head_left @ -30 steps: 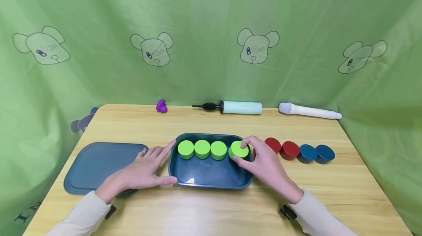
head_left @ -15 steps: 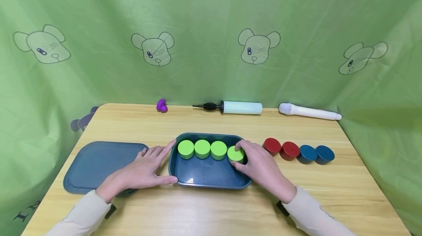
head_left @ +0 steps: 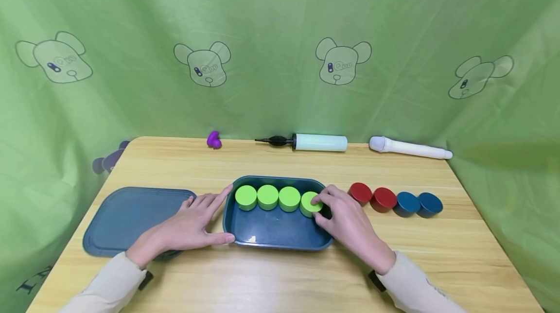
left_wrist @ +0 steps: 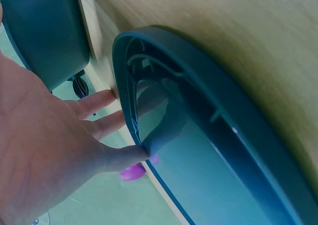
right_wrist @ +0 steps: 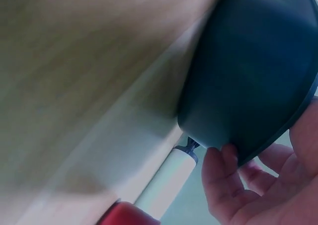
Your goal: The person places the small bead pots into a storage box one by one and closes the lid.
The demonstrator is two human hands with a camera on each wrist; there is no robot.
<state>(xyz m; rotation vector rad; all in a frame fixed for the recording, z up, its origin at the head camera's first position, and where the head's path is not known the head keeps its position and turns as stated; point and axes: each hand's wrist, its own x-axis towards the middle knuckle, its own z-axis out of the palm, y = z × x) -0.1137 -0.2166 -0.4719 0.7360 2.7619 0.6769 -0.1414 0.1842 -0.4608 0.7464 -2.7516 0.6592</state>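
Note:
A dark blue tray (head_left: 282,246) holds a row of several light green round blocks (head_left: 268,197) along its far side. At the right end of that row, my right hand (head_left: 350,218) has thumb and index finger on either side of the last green block (head_left: 308,204). Other fingers of this hand (right_wrist: 268,185) hang by the tray's outer wall (right_wrist: 253,76) in the right wrist view. My left hand (head_left: 188,228) is spread, its index finger and thumb touching the tray's left end. Its little finger side lies by the flat blue lid (head_left: 135,218); in the left wrist view, fingertips meet the lid's rim (left_wrist: 198,61).
Right of the tray stand two red round blocks (head_left: 384,199) and two blue ones (head_left: 408,204). Along the table's back edge lie a purple object (head_left: 214,140), a hand pump (head_left: 319,142) and a white microphone-shaped stick (head_left: 411,147). A green curtain (head_left: 271,21) hangs behind.
The last green block has moved left and down, ending beside the others in the tray. My right thumb has drawn slightly back from its front. My left hand has stayed put.

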